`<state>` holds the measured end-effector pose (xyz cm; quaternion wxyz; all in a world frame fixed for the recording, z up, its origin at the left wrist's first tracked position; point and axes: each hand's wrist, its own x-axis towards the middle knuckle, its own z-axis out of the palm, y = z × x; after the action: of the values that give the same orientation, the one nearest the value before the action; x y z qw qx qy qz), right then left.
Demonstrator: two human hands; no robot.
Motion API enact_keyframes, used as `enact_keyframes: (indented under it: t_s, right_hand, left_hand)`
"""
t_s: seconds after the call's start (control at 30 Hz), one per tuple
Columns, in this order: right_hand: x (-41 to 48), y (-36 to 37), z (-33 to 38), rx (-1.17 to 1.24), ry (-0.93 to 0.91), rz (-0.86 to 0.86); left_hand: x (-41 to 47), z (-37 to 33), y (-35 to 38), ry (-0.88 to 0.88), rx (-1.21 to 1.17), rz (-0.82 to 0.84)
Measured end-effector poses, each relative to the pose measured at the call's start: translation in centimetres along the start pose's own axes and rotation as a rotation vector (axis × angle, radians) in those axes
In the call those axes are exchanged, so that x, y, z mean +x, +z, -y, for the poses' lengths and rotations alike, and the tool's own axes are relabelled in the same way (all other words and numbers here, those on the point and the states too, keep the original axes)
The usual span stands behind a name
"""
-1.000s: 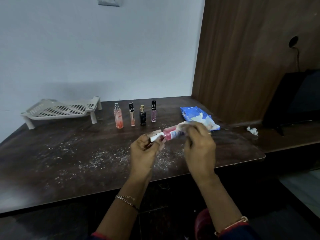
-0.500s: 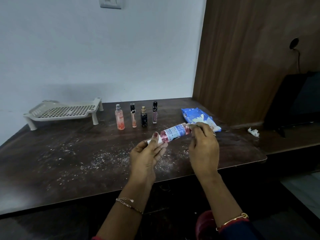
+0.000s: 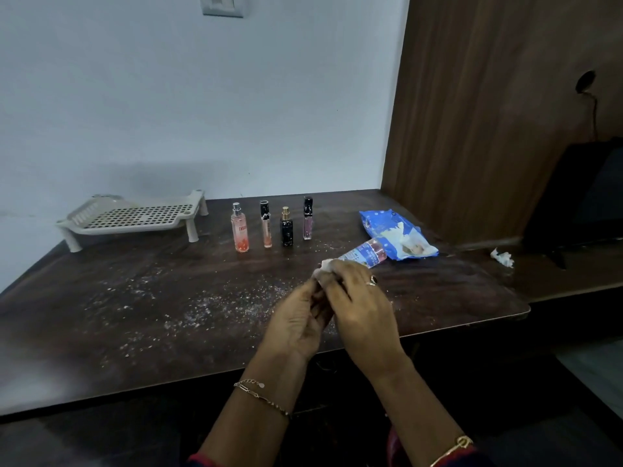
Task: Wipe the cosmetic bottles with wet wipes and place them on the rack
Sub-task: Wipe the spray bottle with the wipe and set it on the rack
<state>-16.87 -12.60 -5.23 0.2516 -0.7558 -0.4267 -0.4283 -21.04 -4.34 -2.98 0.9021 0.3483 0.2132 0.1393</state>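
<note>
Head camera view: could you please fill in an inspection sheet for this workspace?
Surface: dark brown wooden table, strewn with white specks.
Job's things: pink bottle with a blue-white label held above the table; four small cosmetic bottles upright in a row; beige perforated plastic rack at back left, nothing on it; blue wet-wipe pack lying at back right.
Clutter: crumpled white scrap on the right ledge.
Hands: left hand grips the bottle's near end; right hand holds a white wet wipe round it.
Cables: one dark cable hanging from a hole in the panel.
Surroundings: white wall; brown wooden panel.
</note>
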Motion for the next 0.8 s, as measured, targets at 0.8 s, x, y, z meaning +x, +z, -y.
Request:
enact_keyframes:
  t_s: [0.8]
  right_hand:
    - [0.7,-1.1,-2.6,0.093,0.114,-0.037]
  left_hand:
    - [0.3,0.6,-0.4,-0.096,0.057,-0.073]
